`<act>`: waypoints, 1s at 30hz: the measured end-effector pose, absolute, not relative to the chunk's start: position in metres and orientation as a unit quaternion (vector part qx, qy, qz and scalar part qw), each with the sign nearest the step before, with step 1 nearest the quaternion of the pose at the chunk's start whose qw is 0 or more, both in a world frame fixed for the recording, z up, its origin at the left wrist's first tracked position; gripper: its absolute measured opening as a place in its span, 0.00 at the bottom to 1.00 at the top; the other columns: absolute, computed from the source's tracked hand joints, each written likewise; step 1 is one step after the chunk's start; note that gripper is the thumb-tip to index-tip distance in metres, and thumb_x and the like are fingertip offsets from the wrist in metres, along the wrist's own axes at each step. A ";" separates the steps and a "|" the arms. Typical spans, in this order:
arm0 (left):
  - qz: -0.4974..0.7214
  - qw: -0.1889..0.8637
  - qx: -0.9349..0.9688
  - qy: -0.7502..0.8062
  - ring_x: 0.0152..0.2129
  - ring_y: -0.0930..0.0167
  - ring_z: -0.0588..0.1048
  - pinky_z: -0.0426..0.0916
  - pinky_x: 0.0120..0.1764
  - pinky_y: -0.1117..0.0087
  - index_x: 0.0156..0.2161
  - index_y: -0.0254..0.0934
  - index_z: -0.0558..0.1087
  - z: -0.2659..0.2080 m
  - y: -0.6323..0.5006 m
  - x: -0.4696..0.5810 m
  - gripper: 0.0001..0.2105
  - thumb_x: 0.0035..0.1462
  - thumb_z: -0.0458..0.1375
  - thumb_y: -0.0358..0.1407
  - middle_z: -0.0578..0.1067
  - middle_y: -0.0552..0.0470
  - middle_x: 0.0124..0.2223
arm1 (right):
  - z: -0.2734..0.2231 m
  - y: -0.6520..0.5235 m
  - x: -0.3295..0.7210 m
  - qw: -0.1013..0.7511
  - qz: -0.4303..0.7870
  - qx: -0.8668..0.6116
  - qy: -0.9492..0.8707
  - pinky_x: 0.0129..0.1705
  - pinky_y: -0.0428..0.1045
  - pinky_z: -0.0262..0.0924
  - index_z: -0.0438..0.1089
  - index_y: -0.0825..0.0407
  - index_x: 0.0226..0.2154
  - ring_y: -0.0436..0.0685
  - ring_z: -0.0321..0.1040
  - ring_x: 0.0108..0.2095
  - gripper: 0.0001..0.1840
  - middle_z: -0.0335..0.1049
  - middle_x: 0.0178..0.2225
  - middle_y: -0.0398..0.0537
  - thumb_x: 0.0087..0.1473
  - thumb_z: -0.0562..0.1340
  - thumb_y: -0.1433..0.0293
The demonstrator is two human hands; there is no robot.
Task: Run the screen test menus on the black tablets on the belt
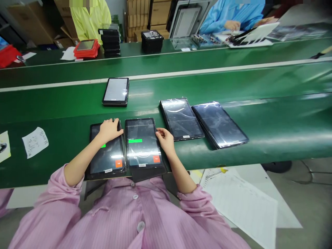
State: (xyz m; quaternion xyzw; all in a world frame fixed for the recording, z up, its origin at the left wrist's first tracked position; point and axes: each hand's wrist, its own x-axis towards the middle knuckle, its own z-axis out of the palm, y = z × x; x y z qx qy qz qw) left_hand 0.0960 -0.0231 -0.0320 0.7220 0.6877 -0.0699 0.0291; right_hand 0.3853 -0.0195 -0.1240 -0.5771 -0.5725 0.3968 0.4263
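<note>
Two dark tablets lie side by side at the near edge of the green bench, each screen showing a green bar and an orange square. My left hand [109,130] rests on the upper part of the left tablet [107,157], fingers over its top edge and thumb spread to the right. My right hand [165,140] pinches the right edge of the right tablet [142,150], fingertips partly hidden. Beneath that tablet a dark flat piece [147,174] sticks out over the bench edge.
Two stacks of dark tablets [181,119] [220,124] lie to the right. Farther back is a tablet with a lit screen [116,90]. A handwritten note [35,142] lies left. Papers [241,197] sit below the bench at right. Two people work across the bench, near black stacked trays [111,41].
</note>
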 end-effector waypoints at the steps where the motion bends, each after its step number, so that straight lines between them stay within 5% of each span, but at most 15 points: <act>1: -0.071 0.033 0.720 0.689 0.47 0.50 0.75 0.68 0.46 0.57 0.57 0.32 0.68 -0.031 -0.022 0.095 0.28 0.60 0.51 0.51 0.77 0.33 0.48 | -0.125 -0.019 0.385 0.423 0.400 -0.575 -0.576 0.44 0.55 0.69 0.73 0.55 0.44 0.59 0.72 0.37 0.21 0.76 0.38 0.55 0.52 0.60 0.58; 7: -0.066 0.040 0.697 0.713 0.41 0.52 0.78 0.68 0.37 0.61 0.51 0.35 0.72 -0.031 -0.017 0.096 0.22 0.59 0.52 0.48 0.78 0.37 0.43 | -0.127 -0.013 0.384 0.412 0.410 -0.566 -0.584 0.43 0.53 0.67 0.72 0.56 0.46 0.56 0.69 0.33 0.24 0.73 0.34 0.50 0.50 0.60 0.60; 13: -0.079 0.022 0.683 0.726 0.45 0.53 0.76 0.69 0.42 0.61 0.54 0.34 0.71 -0.030 -0.023 0.107 0.22 0.61 0.50 0.45 0.78 0.36 0.46 | -0.127 -0.010 0.384 0.412 0.397 -0.556 -0.603 0.38 0.52 0.64 0.73 0.55 0.44 0.55 0.65 0.29 0.23 0.71 0.31 0.47 0.49 0.60 0.58; 17: -0.087 0.084 0.712 0.692 0.50 0.51 0.75 0.69 0.47 0.57 0.61 0.34 0.66 -0.021 -0.019 0.085 0.29 0.62 0.48 0.52 0.77 0.36 0.53 | -0.129 -0.011 0.383 0.415 0.382 -0.563 -0.604 0.40 0.53 0.64 0.72 0.55 0.45 0.55 0.65 0.30 0.24 0.71 0.32 0.48 0.50 0.59 0.57; 21: -0.091 0.224 0.776 0.582 0.66 0.53 0.60 0.60 0.61 0.59 0.72 0.35 0.46 -0.010 -0.017 0.042 0.46 0.57 0.52 0.61 0.55 0.37 0.71 | -0.129 -0.014 0.378 0.396 0.379 -0.582 -0.601 0.41 0.54 0.65 0.70 0.53 0.48 0.55 0.66 0.31 0.28 0.71 0.39 0.50 0.50 0.61 0.52; 24: -0.109 0.257 0.816 0.506 0.71 0.52 0.42 0.48 0.66 0.57 0.72 0.32 0.34 -0.013 -0.019 0.025 0.60 0.47 0.61 0.60 0.37 0.32 0.74 | -0.126 -0.018 0.374 0.364 0.343 -0.597 -0.627 0.40 0.55 0.66 0.68 0.53 0.51 0.57 0.66 0.33 0.36 0.70 0.44 0.52 0.43 0.67 0.51; 27: -0.102 0.241 0.835 0.484 0.70 0.49 0.34 0.43 0.67 0.50 0.72 0.34 0.29 -0.021 -0.021 0.022 0.64 0.43 0.65 0.58 0.32 0.31 0.73 | -0.124 -0.021 0.373 0.352 0.298 -0.597 -0.656 0.42 0.57 0.66 0.67 0.52 0.52 0.59 0.67 0.36 0.41 0.69 0.46 0.54 0.37 0.71 0.51; 30: -0.079 0.253 0.838 0.477 0.70 0.51 0.39 0.44 0.67 0.51 0.72 0.37 0.27 -0.021 -0.020 0.023 0.62 0.47 0.64 0.58 0.34 0.33 0.74 | -0.126 -0.019 0.376 0.371 0.333 -0.581 -0.644 0.41 0.56 0.66 0.68 0.52 0.52 0.57 0.66 0.34 0.38 0.69 0.45 0.53 0.42 0.68 0.49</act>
